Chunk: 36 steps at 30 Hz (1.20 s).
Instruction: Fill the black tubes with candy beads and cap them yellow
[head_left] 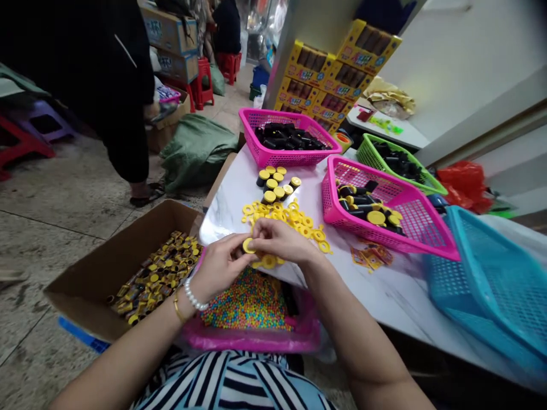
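Observation:
Both hands meet over the near edge of the table (384,302). My left hand (220,265) is closed around a small black tube with a yellow cap (248,245). Thumb and fingers of my right hand (280,239) pinch the same capped tube at its yellow end. Just beyond them lies a heap of yellow plastic rings (294,216). Several black tubes with yellow caps (273,185) stand upright behind the rings. Below my hands is a pink tub (256,340) filled with small multicoloured balls (248,302).
A cardboard box (85,285) of yellow-capped pieces stands left. Pink baskets (256,154) hold black parts and capped tubes; a green basket (431,185) and blue basket (453,285) stand right. Stickers (371,256) lie on the table. A person (123,85) stands left by a green sack (192,148).

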Each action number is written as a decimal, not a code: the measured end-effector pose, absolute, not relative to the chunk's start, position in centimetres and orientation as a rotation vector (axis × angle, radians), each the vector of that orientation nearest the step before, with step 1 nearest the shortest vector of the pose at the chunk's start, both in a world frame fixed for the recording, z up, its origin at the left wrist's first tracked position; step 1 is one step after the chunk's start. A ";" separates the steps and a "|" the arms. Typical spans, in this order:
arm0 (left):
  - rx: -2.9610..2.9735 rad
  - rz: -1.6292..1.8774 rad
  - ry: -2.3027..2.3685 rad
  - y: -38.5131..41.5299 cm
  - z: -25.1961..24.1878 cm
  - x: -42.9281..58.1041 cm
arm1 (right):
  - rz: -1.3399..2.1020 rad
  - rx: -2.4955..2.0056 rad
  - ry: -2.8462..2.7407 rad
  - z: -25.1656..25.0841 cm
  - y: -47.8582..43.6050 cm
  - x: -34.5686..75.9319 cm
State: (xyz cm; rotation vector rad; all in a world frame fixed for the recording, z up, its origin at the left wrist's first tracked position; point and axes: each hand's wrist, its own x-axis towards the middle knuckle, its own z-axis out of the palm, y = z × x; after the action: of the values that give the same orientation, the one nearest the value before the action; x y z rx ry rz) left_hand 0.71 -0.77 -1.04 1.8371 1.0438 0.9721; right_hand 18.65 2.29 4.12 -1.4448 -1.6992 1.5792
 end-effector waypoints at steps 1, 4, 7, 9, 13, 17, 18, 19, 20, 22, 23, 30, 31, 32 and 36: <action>1.855 0.961 1.042 -0.8 -1.1 0.6 | 1.513 -1.466 -1.793 4.4 2.4 18.3; 1.886 0.971 1.043 -0.7 -1.5 0.5 | 1.370 -1.534 -1.905 4.8 2.6 17.3; 1.885 0.980 1.075 -0.5 -1.8 0.5 | 1.382 -1.552 -1.841 4.8 2.3 17.1; 1.894 0.949 1.079 -0.4 -1.6 0.6 | 1.405 -1.521 -1.807 4.7 2.0 17.4; 1.906 0.900 1.040 0.0 -1.0 0.6 | 1.554 -1.445 -1.784 4.7 2.0 18.1; 1.863 0.938 1.050 0.0 -1.1 0.5 | 1.625 -1.431 -1.763 4.4 2.1 18.1; 1.851 0.940 1.040 0.0 -1.2 0.5 | 1.602 -1.444 -1.752 4.2 2.1 17.9; 1.838 0.937 1.028 -0.1 -1.2 0.6 | 1.581 -1.460 -1.737 4.0 2.0 17.8; 1.823 0.928 1.015 -0.1 -1.3 0.6 | 1.564 -1.475 -1.719 3.8 2.0 17.7; 1.794 0.901 0.999 0.0 -1.4 0.6 | 1.553 -1.487 -1.682 3.4 1.9 17.6; 1.786 0.891 1.001 0.1 -1.4 0.6 | 1.563 -1.484 -1.660 3.3 2.0 17.6; 1.738 0.907 0.997 0.2 -1.5 0.7 | 1.995 -1.402 -1.490 3.7 3.3 18.5; 1.726 0.911 0.999 0.1 -1.5 0.8 | 1.994 -1.423 -1.504 3.8 3.5 18.6; 1.720 0.918 1.005 0.1 -1.4 0.8 | 1.974 -1.460 -1.530 4.0 3.5 18.5; 1.738 0.929 1.019 -0.1 -1.1 1.0 | 1.581 -1.668 -1.876 4.7 2.9 17.9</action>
State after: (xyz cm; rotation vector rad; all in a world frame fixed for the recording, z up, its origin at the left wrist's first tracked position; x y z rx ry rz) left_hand 1.01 -0.09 -1.12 1.7381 1.0187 0.9288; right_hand 17.86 2.90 4.70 -1.6683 -1.8756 1.5814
